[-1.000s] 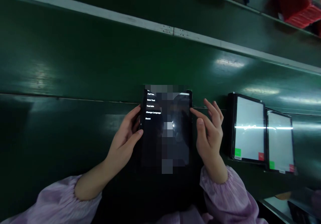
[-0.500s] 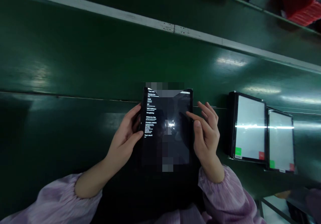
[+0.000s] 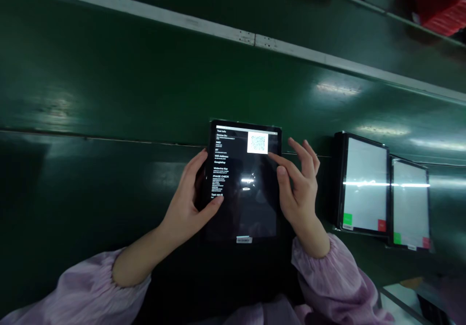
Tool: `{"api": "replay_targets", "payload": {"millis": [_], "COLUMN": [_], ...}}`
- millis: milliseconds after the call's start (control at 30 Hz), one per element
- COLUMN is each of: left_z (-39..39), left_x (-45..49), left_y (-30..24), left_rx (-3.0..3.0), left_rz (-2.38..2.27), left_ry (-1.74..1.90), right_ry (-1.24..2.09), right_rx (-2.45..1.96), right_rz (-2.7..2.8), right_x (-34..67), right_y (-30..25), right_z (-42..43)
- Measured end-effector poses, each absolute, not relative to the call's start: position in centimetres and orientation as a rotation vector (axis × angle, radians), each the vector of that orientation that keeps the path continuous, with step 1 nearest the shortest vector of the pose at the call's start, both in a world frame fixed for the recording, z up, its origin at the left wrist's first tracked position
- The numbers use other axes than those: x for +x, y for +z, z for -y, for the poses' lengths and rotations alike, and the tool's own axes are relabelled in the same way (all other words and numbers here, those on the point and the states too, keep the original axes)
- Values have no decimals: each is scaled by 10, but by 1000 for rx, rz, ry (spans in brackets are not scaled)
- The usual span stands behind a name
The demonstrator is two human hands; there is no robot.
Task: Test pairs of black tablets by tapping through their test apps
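A black tablet [image 3: 243, 189] lies upright in front of me on the dark green bench, its dark screen showing white text lines and a small square code at the top right. My left hand [image 3: 189, 203] grips its left edge, thumb lying over the screen's lower left. My right hand [image 3: 298, 189] hovers at the tablet's right edge with fingers spread, the index fingertip touching the screen just under the code.
Two more tablets [image 3: 364, 184] [image 3: 409, 203] with white screens and green and red corner buttons lie to the right. A pale metal rail [image 3: 255, 39] crosses the green bench [image 3: 109, 87] behind. Red crates [image 3: 437, 0] sit at the top right.
The screen went from a short menu to a page of text, and a square code now shows. My right index finger moved onto the screen; my left thumb slid further over it.
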State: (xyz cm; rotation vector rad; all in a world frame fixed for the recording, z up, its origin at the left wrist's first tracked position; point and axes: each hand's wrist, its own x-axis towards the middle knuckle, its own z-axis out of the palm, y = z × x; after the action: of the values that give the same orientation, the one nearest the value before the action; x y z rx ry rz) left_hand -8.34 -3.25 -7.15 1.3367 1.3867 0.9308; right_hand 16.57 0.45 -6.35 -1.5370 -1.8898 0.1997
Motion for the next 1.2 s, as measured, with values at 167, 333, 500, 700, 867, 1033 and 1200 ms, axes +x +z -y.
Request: {"api": "replay_targets", "payload": {"millis": [167,333,500,700,867,1033,1200], "left_z": [31,30,32,32,32,33,35], "left_x": [-85,-86,-86,-86,-85,-85,-86], "left_y": [-68,-66,-66,-67,-66,-70,-76], "left_rx": [1231,1177,1171,1155,1184,1242,1292], "left_rz": [-1348,-1345,-1343,-1333,-1346,-1356,-1342], "left_ry": [940,933,948,962,974,1012,1048], "right_ry": [215,175,176,245,206,165,234], "right_rx": [-1572,-1595,-1560,-1510,-1531,-1601,-1554], "right_rz": [1947,1960,1910,1805,1854,1956,1858], "right_x": [161,156,159,171,171,168,174], "right_y": [-68,-75,-74,-65,-75,-82,-77], "right_z": [-16,-21,-21,-7,-2,-12,-11]}}
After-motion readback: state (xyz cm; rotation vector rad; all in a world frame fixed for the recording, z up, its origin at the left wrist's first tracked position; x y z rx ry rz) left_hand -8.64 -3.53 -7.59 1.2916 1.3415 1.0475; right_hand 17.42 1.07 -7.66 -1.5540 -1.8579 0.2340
